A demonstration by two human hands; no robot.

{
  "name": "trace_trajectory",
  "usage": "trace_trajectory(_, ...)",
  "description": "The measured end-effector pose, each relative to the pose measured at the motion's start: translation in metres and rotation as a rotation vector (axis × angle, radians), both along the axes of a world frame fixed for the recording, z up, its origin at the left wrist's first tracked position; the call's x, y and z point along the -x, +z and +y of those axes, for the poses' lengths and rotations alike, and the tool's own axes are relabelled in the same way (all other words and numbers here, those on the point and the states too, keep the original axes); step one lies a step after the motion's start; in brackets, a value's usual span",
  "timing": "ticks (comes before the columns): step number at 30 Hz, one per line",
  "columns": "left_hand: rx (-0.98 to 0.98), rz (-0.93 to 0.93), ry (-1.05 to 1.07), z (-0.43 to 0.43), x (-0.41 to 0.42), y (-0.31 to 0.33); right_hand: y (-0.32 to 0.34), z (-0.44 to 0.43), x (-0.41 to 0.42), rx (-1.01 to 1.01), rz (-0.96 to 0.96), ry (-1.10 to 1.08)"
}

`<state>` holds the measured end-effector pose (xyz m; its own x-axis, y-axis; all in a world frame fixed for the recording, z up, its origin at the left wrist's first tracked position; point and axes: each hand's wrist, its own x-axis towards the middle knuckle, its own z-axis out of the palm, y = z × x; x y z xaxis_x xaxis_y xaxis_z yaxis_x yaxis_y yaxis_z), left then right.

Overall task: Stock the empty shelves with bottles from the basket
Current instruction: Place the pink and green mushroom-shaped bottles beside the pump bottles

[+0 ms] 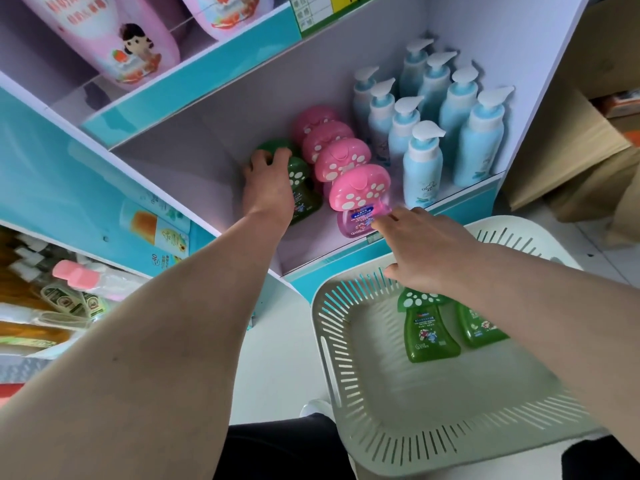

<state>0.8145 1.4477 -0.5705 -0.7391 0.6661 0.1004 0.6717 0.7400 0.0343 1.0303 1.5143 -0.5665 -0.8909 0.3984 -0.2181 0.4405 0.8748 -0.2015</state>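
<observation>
Bottles with spotted mushroom-shaped caps are in two places: on a shelf (311, 251) of a lilac and turquoise display unit, and in a white slotted basket (341, 344) standing below and in front of it.

Head view, shelf. Pink bottles (343, 160) stand upright in a file of four running from the back wall toward the front edge. The front pink bottle (358, 202) is nearest the edge. Left of the file, the front green bottle (303, 192) stands upright just beside the pink row. The cap of a rear green bottle (273, 144) shows behind it. The left hand (268, 188) reaches in from below. Its fingers are curled over the rear cap, grasping it, and its back hides part of the front green bottle. Right of the pink file, eight blue pump bottles (424, 161) with white dispensers stand in two rows of four.

Head view, right hand. The right hand (419, 251) is stretched over the far rim of the basket. Its fingers are extended rather than clenched, and the fingertips touch the right shoulder of the front pink bottle. The thumb hangs apart below.

Head view, basket. Two basket green bottles (429, 336) lie flat on its floor, side by side, caps toward the shelf. The right forearm partly covers the right-hand one.

Head view, surroundings. Large pink containers (114, 43) sit on the tier above. Cardboard boxes (571, 143) stand to the right of the unit. Mixed goods, among them a pink-capped item (74, 273), lie at lower left.
</observation>
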Motion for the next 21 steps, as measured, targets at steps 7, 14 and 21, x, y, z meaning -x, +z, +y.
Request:
trace_trajectory(7, -0.266, -0.077, -0.08, -0.024, -0.051, 0.014, 0.009, 0.007, -0.03, -0.044, -0.101, -0.041)
trace_trajectory(14, -0.072, -0.293, -0.432, -0.029, -0.131, -0.019, -0.013, 0.018, -0.098, -0.162, -0.307, -0.075)
trace_trajectory(21, 0.434, -0.423, -0.462, -0.009, -0.178, -0.1, -0.079, 0.028, -0.129, -0.004, -0.363, -0.135)
